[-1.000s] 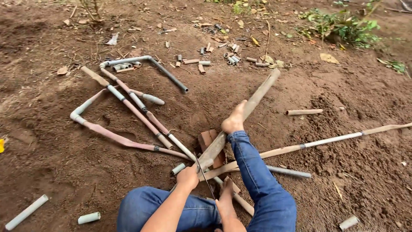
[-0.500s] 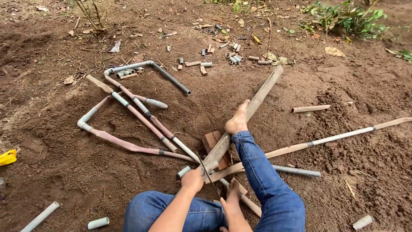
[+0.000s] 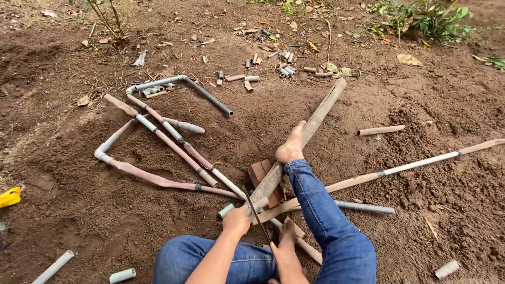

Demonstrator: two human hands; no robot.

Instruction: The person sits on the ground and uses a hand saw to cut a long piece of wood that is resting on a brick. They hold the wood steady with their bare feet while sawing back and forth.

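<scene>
Under the left hand (image 3: 235,220), gripping the near end of a long, stiff pipe (image 3: 294,152) resting on a brick (image 3: 260,172). Beside it, right hand (image 3: 283,251) closing around a thin saw blade (image 3: 256,211). Probably light, rigid, best held near the cut.

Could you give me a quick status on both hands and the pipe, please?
Left hand gripping the muddy pipe near its end, over the brick. Right hand holding the saw blade. Foot on pipe.

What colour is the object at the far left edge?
Bright yellow, seen in the head view, its only view.
</scene>
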